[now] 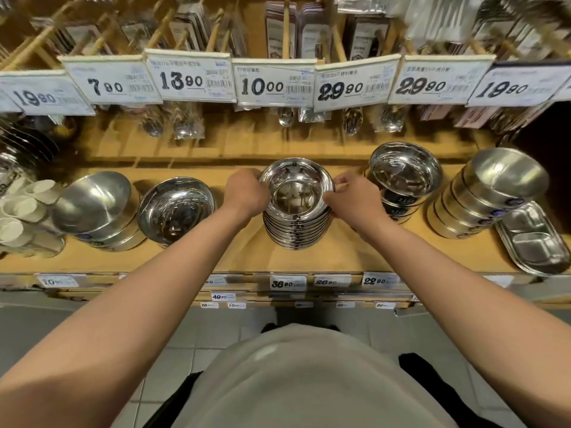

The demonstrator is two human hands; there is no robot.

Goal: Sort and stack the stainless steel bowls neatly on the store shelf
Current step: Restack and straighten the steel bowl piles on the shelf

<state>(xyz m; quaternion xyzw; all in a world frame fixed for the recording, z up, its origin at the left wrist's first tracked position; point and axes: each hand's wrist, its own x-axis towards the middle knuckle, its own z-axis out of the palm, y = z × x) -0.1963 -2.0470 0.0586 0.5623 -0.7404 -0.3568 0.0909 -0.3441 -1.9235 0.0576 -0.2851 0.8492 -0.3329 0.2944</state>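
Presently, both hands are on the top bowl (297,188) of the centre stack of steel bowls (296,222), which stands mid-shelf between the fingers. The left hand (245,193) curls its fingers over the rim on one side; the right hand (353,200) pinches the opposite rim between thumb and fingers. Whether the top bowl is fully seated cannot be told.

Risk, as judged: the stack is tall and narrow at its base, so uneven pressure from either hand could tilt it or slide the polished rims off one another. A push outward from the right fingers would drive it toward the neighbouring bowl stack (403,180), which already sits visibly crooked. The left fingers have more room, with a shallow polished dish (176,208) beside them.

Materials: mirror-finished steel, thin flared rims, smooth and slippery; the far stacks (491,193) look brushed and straighter-walled. The wooden shelf (234,257) is matte and flat, offering little grip. A compartment tray (534,239) overhangs the shelf edge.
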